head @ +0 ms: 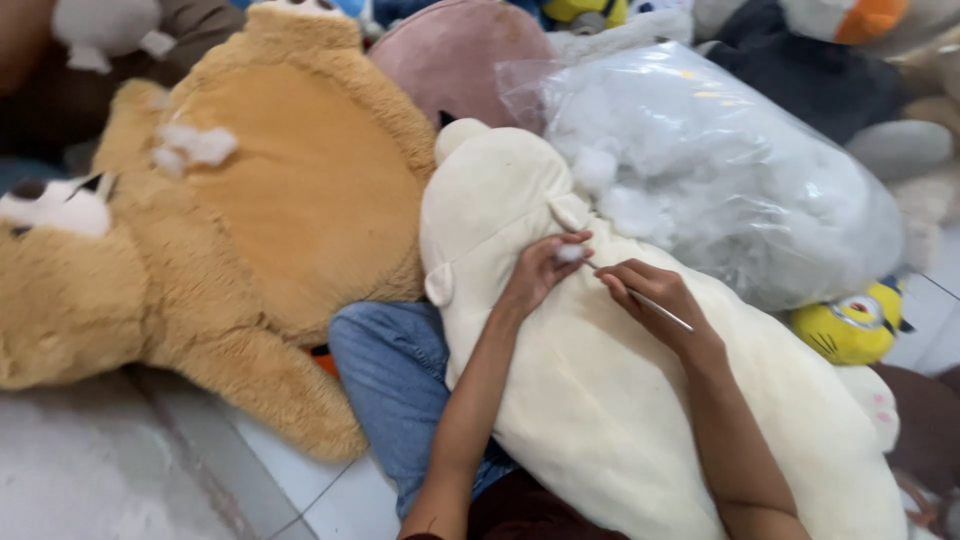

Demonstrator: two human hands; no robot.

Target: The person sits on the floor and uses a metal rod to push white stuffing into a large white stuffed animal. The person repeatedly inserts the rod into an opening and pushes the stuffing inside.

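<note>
Two hands point(540, 272) point(655, 300) on cream plush point(600, 420), stuffing bag point(720, 170) beside

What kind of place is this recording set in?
Probably a soft-toy workshop or repair spot, worked on a tiled floor. A clear plastic bag of white stuffing, a large cream plush toy under both hands, and a big tan plush bear among other toys suggest it.

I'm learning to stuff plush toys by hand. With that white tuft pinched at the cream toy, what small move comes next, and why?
Probably push the tuft into the cream plush toy: the left hand pinches it against the toy, and the right hand holds a thin stick beside it, pointing that way.
</note>
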